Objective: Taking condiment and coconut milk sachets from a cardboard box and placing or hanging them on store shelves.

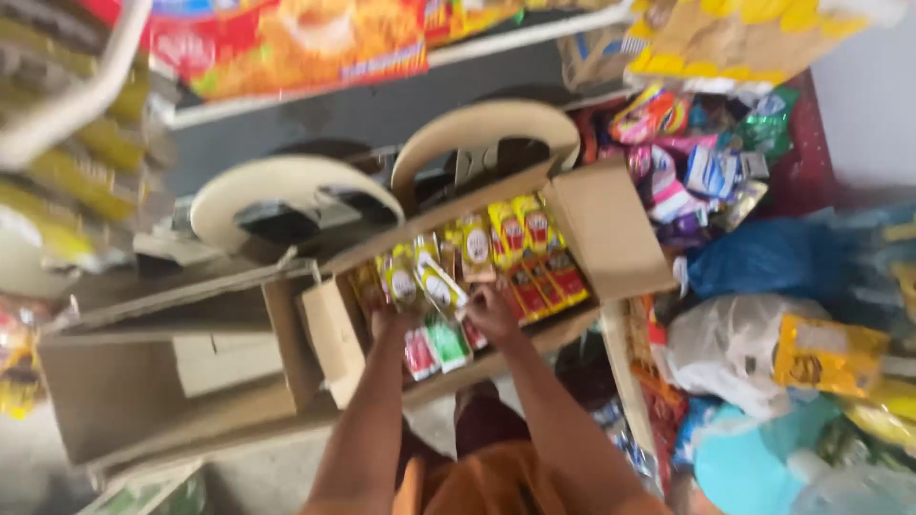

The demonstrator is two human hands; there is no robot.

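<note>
Nearest the camera, both forearms reach down into an open cardboard box (pixel 611 229). Fingers of the right hand (pixel 491 307) are closed on a yellow-and-white sachet (pixel 441 286); the left hand (pixel 384 319) is buried among green and red packets (pixel 434 345), its grip impossible to tell. Beyond the right hand's knuckles, rows of yellow and red sachets (pixel 527 250) fill the box. Left of the left hand lies an opened empty carton (pixel 143 381); farther off stand two beige plastic chairs (pixel 286 186).
</note>
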